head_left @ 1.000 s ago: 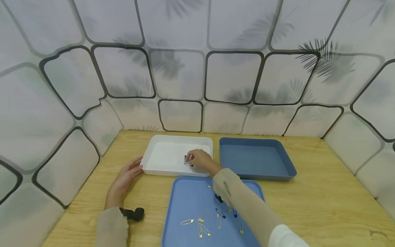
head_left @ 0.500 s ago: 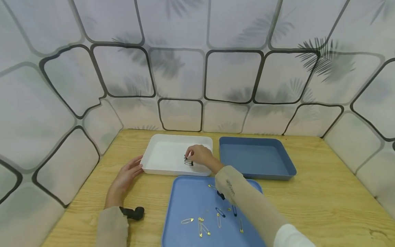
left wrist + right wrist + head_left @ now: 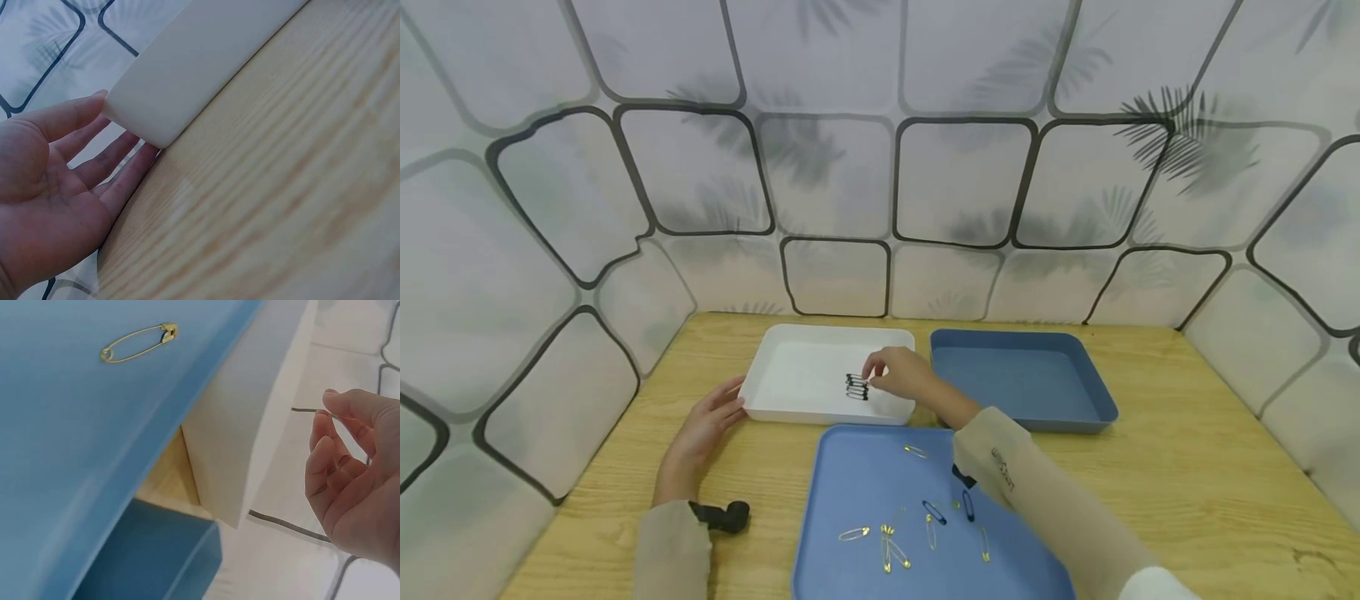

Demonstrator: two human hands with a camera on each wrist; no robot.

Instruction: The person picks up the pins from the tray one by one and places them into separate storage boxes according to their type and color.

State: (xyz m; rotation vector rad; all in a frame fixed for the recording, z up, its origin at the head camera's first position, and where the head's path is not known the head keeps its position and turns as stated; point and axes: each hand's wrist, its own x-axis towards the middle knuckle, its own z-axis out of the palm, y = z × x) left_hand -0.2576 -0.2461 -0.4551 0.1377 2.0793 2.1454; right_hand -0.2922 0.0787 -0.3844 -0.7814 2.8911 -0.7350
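My left hand (image 3: 705, 429) rests at the front left corner of the white tray (image 3: 797, 412). In the left wrist view, the fingertips of that hand (image 3: 69, 169) touch the tray's corner, fingers fairly straight. Black safety pins (image 3: 857, 387) lie in a row inside the white tray. Just right of that row hovers my right hand (image 3: 904, 375), its fingers loosely bent. In the right wrist view, nothing shows between the thumb and fingers of the right hand (image 3: 359, 456). Nearer me, the light blue tray (image 3: 850, 467) carries gold safety pins (image 3: 853, 534) and two dark ones (image 3: 967, 505).
A deeper dark blue tray (image 3: 1022, 379) stands at the back right, beside the white one. All the trays sit on a wooden table (image 3: 1195, 467). A patterned wall covering (image 3: 951, 183) encloses the table's back and sides.
My right hand has moved back to the right from the row of black safety pins, leaving the row in plain sight. The left hand has stayed at the tray corner.
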